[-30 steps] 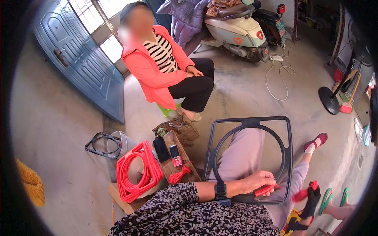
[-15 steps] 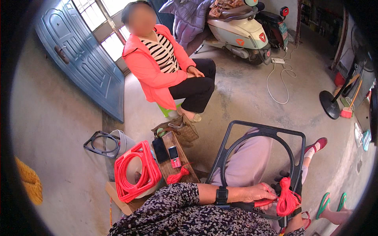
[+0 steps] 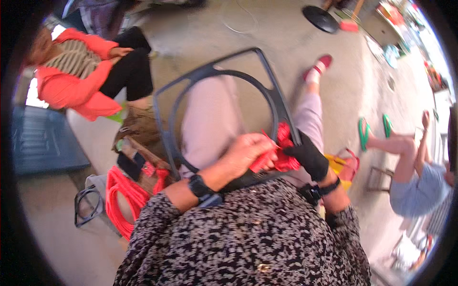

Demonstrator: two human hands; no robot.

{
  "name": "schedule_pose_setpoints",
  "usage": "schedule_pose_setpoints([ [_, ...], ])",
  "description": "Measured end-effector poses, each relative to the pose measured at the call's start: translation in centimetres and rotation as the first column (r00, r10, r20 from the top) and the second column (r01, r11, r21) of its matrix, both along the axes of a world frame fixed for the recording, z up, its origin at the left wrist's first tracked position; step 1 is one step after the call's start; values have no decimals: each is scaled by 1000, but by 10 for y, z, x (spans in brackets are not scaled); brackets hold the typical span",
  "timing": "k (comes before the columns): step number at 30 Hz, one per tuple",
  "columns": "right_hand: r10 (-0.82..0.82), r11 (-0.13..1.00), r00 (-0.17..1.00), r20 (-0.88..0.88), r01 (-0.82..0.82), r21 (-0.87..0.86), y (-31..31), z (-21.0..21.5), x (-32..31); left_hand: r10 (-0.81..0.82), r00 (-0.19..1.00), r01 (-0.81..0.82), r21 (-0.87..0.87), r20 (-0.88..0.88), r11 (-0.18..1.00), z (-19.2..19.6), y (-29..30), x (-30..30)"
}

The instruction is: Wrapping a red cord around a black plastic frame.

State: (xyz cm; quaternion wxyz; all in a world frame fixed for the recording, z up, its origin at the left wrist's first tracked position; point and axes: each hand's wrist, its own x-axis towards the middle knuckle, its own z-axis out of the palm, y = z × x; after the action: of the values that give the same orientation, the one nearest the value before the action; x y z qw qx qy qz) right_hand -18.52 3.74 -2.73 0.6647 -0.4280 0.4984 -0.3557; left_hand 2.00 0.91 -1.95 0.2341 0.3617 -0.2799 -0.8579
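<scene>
A black plastic square frame with a round ring inside (image 3: pixel 163 126) lies tilted across my lap. My bare left hand (image 3: pixel 248 151), wearing a wrist watch, is closed with its fingers pinching red cord by the frame's near side. My right hand (image 3: pixel 311 158), in a black glove, sits at the frame's right near corner. Its fingers close around a bundle of red cord (image 3: pixel 287 163), which shows above and below them. Motion blur softens the cord, and the fingertips are partly hidden in it.
At left, red cord-wound frames (image 3: pixel 119 202) stand by another black frame (image 3: pixel 88 206). A small wooden bench (image 3: pixel 151 159) holds a phone and cord. A person in a coral jacket (image 3: pixel 78 97) sits far left; another (image 3: pixel 415 190) sits right. A yellow bag (image 3: pixel 336 167) lies near my right arm.
My view has swung to the right, so the seated person and bench shift left. My gloved hand, mostly hidden behind the cord before, now shows beside it, gripping the bundle.
</scene>
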Motion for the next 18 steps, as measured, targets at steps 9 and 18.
schedule_pose_setpoints([
  [9, -601, 771, 545, 584, 589, 244, 17, -18, -55, -18, 999, 19, 29, -42, 999, 0, -7, 6],
  [18, -542, 819, 586, 602, 531, 220, 80, -36, -189, 40, 992, -23, 137, -120, 990, 1, -9, 4],
])
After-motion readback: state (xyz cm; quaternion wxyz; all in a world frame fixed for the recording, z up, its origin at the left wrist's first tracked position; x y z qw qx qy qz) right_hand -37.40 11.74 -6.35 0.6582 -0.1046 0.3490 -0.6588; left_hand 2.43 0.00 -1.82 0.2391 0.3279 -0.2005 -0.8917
